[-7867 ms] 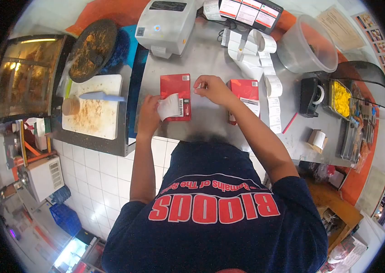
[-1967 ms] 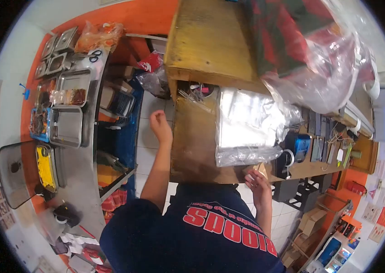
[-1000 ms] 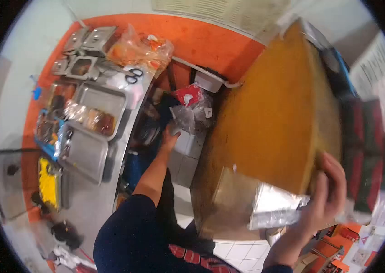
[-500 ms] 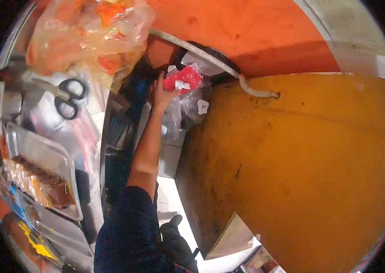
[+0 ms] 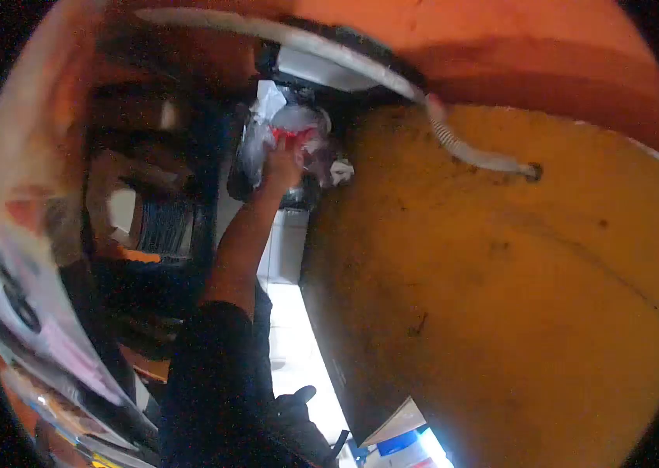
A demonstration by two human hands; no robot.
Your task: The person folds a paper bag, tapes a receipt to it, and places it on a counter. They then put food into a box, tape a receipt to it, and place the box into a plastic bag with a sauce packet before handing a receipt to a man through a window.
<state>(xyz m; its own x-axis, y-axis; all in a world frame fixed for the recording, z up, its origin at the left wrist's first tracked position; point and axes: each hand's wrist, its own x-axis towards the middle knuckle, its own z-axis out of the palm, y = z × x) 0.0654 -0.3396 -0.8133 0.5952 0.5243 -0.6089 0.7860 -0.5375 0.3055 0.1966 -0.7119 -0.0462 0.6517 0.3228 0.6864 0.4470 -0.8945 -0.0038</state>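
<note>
My left hand [image 5: 286, 164] reaches away from me at the end of a bare forearm and dark sleeve. Its fingers are closed on crumpled red plastic wrapping [image 5: 295, 136], though blur hides the exact grip. Around the red wrapping are clear crinkled plastic [image 5: 254, 150] and a small white scrap [image 5: 341, 171]. They sit at the mouth of what looks like a dark bin [image 5: 237, 178] lined with plastic, standing low beside the yellow panel. My right hand is out of view.
A large stained yellow panel [image 5: 462, 257] fills the right side, with a ribbed hose [image 5: 469, 152] entering it. Dark shelving with a stack of dark items [image 5: 167, 228] is at left. Scissors [image 5: 17, 300] lie on the counter edge. White floor tiles [image 5: 289, 327] show below.
My left hand has lowered the red wrapping into the bin-like opening. The view has swung so the counter, with its orange-tinted bag and trays, slid left and the shelving beneath came into sight.
</note>
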